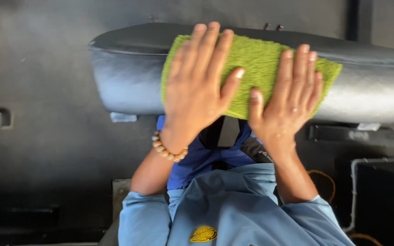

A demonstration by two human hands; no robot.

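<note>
Green cloth [256, 64] lies draped over the rounded grey padded seat [128, 77]; we press it flat with both palms, left hand [197, 86] and right hand [290, 102], fingers spread and gripping nothing, so it hugs the curve. Dark floor [46, 136] around; a black box [386, 196] sits at right
</note>
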